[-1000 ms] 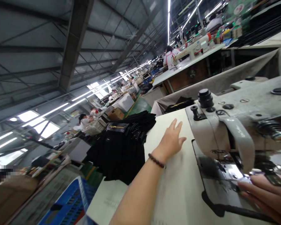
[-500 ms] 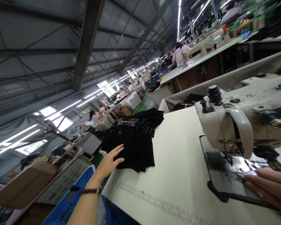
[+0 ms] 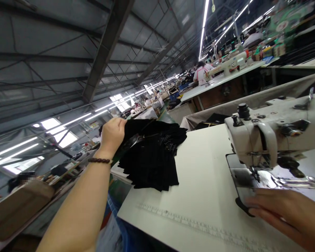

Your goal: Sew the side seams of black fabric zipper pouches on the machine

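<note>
My left hand [image 3: 112, 136], with a beaded bracelet on its wrist, is closed on the edge of a black fabric piece [image 3: 135, 127]. That piece is raised over the far side of a stack of black fabric pieces [image 3: 152, 164] on the pale table. My right hand [image 3: 283, 210] is low beside the metal plate of the sewing machine [image 3: 267, 129], just in front of the needle area. Its fingers are bent and pressed together, slightly blurred. A small light bit shows under them, too little to name.
A printed measuring scale [image 3: 183, 222] runs along the front of the pale table [image 3: 202, 168]. A blue crate [image 3: 122, 227] stands below its left edge. Beyond are a grey cloth-lined trough [image 3: 191, 119], another sewing machine [image 3: 225, 68] and a seated person [image 3: 201, 73].
My left hand has gone from lying on the stack to gripping a black fabric piece, lifting its far edge up and left. My right hand has moved left along the machine plate, fingers drawn together.
</note>
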Available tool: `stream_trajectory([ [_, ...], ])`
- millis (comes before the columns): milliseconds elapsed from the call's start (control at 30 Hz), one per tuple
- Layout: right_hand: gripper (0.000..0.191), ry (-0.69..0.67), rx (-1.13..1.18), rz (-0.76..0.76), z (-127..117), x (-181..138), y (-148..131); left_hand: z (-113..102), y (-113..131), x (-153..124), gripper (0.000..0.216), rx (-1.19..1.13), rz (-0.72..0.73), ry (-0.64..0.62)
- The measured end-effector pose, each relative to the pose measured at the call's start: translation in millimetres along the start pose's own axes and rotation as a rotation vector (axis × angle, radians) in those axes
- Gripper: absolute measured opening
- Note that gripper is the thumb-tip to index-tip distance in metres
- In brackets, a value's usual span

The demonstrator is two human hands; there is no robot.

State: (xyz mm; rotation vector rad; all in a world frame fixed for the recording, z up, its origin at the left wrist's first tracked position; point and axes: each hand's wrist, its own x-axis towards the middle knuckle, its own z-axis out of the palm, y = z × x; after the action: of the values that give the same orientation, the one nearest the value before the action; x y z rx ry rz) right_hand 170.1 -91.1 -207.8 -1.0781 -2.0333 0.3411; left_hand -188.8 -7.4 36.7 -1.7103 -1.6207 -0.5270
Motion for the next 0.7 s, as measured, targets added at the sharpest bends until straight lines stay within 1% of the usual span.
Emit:
stream_trajectory([
  [33, 0.033, -0.217, 0.160, 0.055, 0.0, 8.0, -12.4, -14.9, 15.2, -1.1, 0.028, -0.005, 0.063, -0.012],
  [67, 0.040, -0.316, 0.332, 0.110, 2.0, 16.5, -23.5, -29.9, 31.7, -8.5, 0.027, -0.013, 0.149, -0.039],
  [100, 0.046, -0.382, 0.509, 0.185, 6.4, 25.0, -33.2, -43.7, 49.1, -22.1, 0.028, -0.011, 0.314, -0.084],
  [133, 0.051, -0.405, 0.711, 0.299, 13.2, 33.2, -41.5, -55.2, 66.6, -41.2, 0.029, -0.031, 0.451, -0.119],
  [167, 0.053, -0.415, 0.951, 0.434, 21.8, 40.6, -48.5, -62.9, 83.6, -64.7, 0.028, -0.081, 0.555, -0.156],
  [200, 0.056, -0.402, 1.190, 0.530, 31.4, 46.8, -54.4, -66.3, 99.5, -91.1, 0.028, -0.161, 0.652, -0.210],
  [233, 0.059, -0.424, 1.382, 0.578, 40.8, 51.5, -59.4, -65.0, 113.5, -118.5, 0.027, -0.243, 0.745, -0.305],
  [267, 0.061, -0.446, 1.502, 0.623, 49.0, 54.3, -63.8, -59.7, 124.9, -145.0, 0.024, -0.284, 0.844, -0.449],
  [300, 0.060, -0.482, 1.581, 0.676, 55.2, 55.1, -67.7, -51.5, 133.3, -168.5, 0.025, -0.386, 0.960, -0.519],
  [333, 0.055, -0.516, 1.614, 0.718, 58.7, 53.9, -71.0, -42.0, 137.9, -187.7, 0.023, -0.480, 0.994, -0.610],
  [367, 0.047, -0.532, 1.612, 0.755, 59.4, 51.0, -73.9, -32.9, 138.7, -201.5, 0.019, -0.584, 0.996, -0.680],
  [400, 0.038, -0.532, 1.594, 0.780, 57.2, 46.7, -76.3, -25.4, 135.7, -209.8, 0.014, -0.634, 0.973, -0.692],
  [433, 0.032, -0.518, 1.566, 0.793, 52.5, 41.5, -78.0, -20.4, 129.4, -213.1, 0.017, -0.618, 0.898, -0.656],
  [467, 0.031, -0.494, 1.532, 0.791, 45.6, 35.9, -79.2, -17.9, 120.6, -212.5, 0.030, -0.578, 0.806, -0.604],
  [533, 0.036, -0.467, 1.439, 0.765, 27.6, 25.0, -80.0, -18.6, 100.2, -205.6, 0.050, -0.465, 0.602, -0.516],
  [567, 0.039, -0.466, 1.363, 0.727, 17.8, 19.9, -79.8, -20.2, 90.9, -202.0, 0.058, -0.422, 0.543, -0.499],
  [633, 0.042, -0.463, 1.134, 0.593, 0.0, 9.5, -78.6, -22.7, 77.6, -198.5, 0.066, -0.378, 0.496, -0.483],
  [700, 0.043, -0.445, 0.874, 0.441, -12.7, -2.5, -77.7, -23.6, 72.2, -200.0, 0.068, -0.382, 0.525, -0.438],
])
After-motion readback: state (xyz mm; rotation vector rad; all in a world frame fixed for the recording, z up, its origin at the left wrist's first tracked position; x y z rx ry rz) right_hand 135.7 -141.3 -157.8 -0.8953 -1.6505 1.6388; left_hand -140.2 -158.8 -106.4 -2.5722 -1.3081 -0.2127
